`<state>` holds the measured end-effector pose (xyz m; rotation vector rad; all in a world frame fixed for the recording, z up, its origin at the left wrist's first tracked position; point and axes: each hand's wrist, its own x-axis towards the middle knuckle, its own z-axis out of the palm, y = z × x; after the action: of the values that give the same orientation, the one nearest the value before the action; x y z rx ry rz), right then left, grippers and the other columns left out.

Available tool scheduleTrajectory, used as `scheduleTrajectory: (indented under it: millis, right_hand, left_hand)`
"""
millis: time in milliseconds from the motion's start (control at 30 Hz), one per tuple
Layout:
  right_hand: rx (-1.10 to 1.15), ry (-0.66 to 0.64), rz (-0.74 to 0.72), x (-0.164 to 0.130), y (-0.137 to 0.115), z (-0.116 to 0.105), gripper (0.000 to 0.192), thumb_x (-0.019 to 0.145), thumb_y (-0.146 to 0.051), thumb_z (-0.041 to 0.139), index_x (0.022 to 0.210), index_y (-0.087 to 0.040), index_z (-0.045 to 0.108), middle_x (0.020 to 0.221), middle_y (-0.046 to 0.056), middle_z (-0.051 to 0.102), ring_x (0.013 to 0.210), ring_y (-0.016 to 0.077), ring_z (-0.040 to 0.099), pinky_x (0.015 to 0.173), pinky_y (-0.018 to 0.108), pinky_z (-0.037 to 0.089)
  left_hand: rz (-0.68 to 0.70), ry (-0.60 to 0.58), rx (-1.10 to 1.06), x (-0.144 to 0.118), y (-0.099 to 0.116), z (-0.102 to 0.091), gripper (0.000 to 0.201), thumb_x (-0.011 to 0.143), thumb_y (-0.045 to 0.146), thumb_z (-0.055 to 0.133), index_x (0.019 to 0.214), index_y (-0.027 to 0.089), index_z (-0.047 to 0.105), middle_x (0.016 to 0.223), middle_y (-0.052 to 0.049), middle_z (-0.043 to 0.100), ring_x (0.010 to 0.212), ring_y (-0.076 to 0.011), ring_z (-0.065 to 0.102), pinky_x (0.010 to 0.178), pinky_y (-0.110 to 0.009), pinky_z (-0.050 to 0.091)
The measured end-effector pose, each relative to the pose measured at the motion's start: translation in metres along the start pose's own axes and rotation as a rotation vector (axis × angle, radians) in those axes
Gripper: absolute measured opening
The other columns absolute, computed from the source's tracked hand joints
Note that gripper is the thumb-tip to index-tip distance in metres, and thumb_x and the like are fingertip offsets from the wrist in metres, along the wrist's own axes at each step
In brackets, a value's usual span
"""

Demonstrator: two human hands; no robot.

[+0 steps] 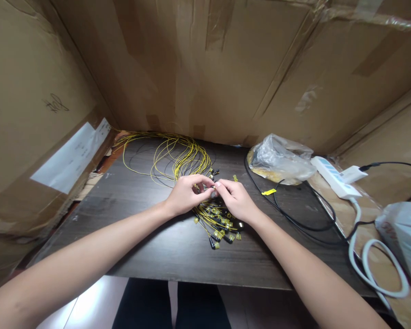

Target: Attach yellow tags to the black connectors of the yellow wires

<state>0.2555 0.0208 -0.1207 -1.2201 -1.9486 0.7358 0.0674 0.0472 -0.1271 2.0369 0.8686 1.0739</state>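
We see our left hand [190, 195] and right hand [238, 200] meet over the far part of the connector heap [221, 222], each grip pinched together on a small piece [213, 194] that our fingertips mostly cover, so we cannot make out its shape. Beyond the heap, yellow cables [192, 155] loop across the surface [150, 251], some hidden behind our left hand, while to its right we find a crumpled clear bag [282, 157] with blurred contents and, farther right, a white bag [404, 233] cut off by the view's edge.
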Motion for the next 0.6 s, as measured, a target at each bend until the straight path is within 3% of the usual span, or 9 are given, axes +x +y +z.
scheduleTrajectory:
  millis: [267,467,600]
  right_hand:
    - [0.009,0.018,0.032,-0.0025,-0.0018,-0.0018,0.019,0.093,-0.034,0.055,0.084,-0.018,0.060,0.062,-0.004,0.050,0.057,0.0130,0.043,0.057,0.026,0.033]
    - [0.017,-0.041,0.011,-0.0019,0.0009,-0.0002,0.040,0.101,-0.038,0.038,0.067,-0.020,0.049,0.059,-0.003,0.044,0.056,0.0131,0.042,0.058,0.027,0.032]
    - [0.048,-0.037,0.016,-0.0018,0.0003,-0.0001,0.033,0.100,-0.039,0.043,0.078,-0.019,0.057,0.067,-0.001,0.053,0.062,0.0140,0.047,0.061,0.026,0.035]
  left_hand:
    - [-0.056,0.010,-0.034,0.0008,-0.0006,0.0001,0.012,0.084,0.023,0.070,0.091,0.014,0.075,0.078,-0.002,0.073,0.063,-0.0100,0.061,0.058,-0.019,0.047]
    - [-0.010,0.001,-0.017,0.0000,-0.0002,0.0007,0.011,0.086,0.022,0.068,0.091,0.015,0.075,0.081,-0.003,0.074,0.065,-0.0097,0.061,0.059,-0.019,0.048]
    - [-0.028,0.016,-0.027,0.0006,0.0000,0.0004,0.011,0.085,0.022,0.069,0.089,0.014,0.075,0.076,-0.002,0.073,0.063,-0.0100,0.060,0.057,-0.020,0.047]
